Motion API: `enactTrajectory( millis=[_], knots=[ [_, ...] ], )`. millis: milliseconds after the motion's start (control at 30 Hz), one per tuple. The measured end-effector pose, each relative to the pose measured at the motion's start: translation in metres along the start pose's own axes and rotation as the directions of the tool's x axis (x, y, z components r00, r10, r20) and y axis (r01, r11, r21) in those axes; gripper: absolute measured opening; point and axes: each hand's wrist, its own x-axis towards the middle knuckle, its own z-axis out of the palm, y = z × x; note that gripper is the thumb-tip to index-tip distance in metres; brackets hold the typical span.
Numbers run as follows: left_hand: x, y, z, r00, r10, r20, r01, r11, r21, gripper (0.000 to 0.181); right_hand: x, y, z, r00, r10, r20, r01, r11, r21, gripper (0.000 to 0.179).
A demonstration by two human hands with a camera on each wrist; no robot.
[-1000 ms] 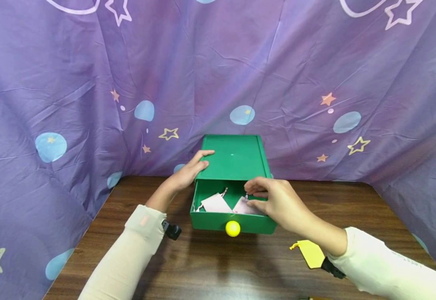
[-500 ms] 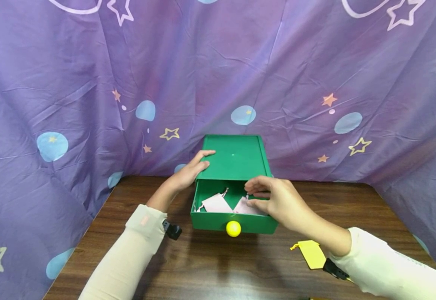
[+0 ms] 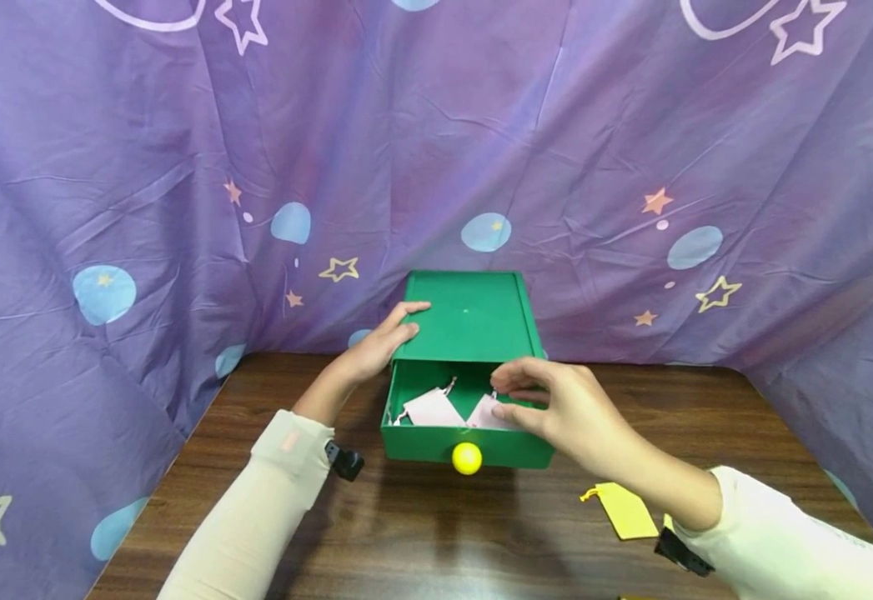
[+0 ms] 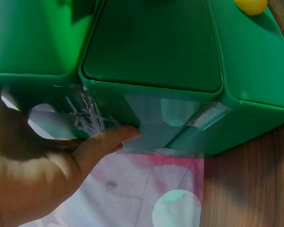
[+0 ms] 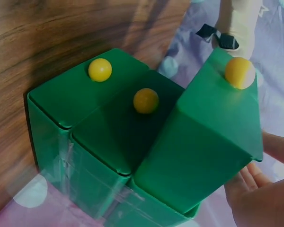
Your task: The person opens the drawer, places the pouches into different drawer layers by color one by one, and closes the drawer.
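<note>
A green drawer box (image 3: pixel 474 317) stands at the back of the table, its top drawer (image 3: pixel 421 444) pulled out by a round yellow knob (image 3: pixel 467 458). Two pale pink drawstring pouches lie inside, a left pouch (image 3: pixel 434 408) and a right pouch (image 3: pixel 485 412). My left hand (image 3: pixel 383 340) rests against the box's left side and top edge, the fingers nearly straight. Over the drawer's right side hovers my right hand (image 3: pixel 556 400), thumb and fingers parted close to the right pouch, with nothing visible between them. In the right wrist view, my right hand (image 5: pixel 265 198) is beside the open drawer.
A yellow drawstring pouch (image 3: pixel 626 510) lies on the brown wooden table (image 3: pixel 436 533), right of the box. Another yellow bit (image 3: pixel 634 597) shows at the bottom edge. Two lower drawers with knobs (image 5: pixel 146 100) are closed. A purple star-patterned cloth (image 3: pixel 436 150) hangs behind.
My right hand has shifted slightly right, uncovering more of the yellow pouch beneath the wrist. The left hand and the pink pouches stay in place.
</note>
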Motion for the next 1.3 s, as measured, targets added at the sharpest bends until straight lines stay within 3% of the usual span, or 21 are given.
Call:
enactTrajectory(
  millis=[200, 400, 700, 1000, 1133, 1300],
  knots=[
    [0.0, 0.0, 0.0, 1.0, 0.001, 0.001, -0.001, 1.0, 0.004, 0.051, -0.013, -0.01, -0.001, 0.998, -0.045, -0.033, 0.046, 0.999, 0.013, 0.026],
    [0.0, 0.0, -0.001, 1.0, 0.001, -0.002, -0.001, 1.0, 0.003, 0.051, -0.027, -0.022, 0.0, 0.988, -0.14, -0.059, 0.14, 0.99, -0.004, 0.033],
    [0.0, 0.0, -0.001, 1.0, 0.002, -0.002, -0.002, 1.0, 0.0, 0.051, -0.041, -0.033, 0.007, 0.977, -0.209, -0.041, 0.208, 0.978, -0.032, 0.031],
    [-0.001, 0.001, -0.001, 1.0, -0.001, -0.002, 0.001, 1.0, -0.005, 0.051, -0.051, -0.031, 0.016, 0.985, -0.173, 0.022, 0.171, 0.982, 0.08, 0.022],
    [-0.001, 0.0, -0.001, 1.0, -0.002, -0.001, 0.002, 1.0, -0.005, 0.051, -0.055, -0.027, 0.019, 0.987, -0.137, 0.089, 0.129, 0.987, 0.096, 0.019],
    [-0.001, 0.001, -0.001, 1.0, 0.001, 0.0, -0.001, 1.0, -0.001, 0.051, -0.057, -0.021, 0.019, 0.979, -0.049, 0.196, 0.032, 0.996, 0.084, 0.028]
  ],
)
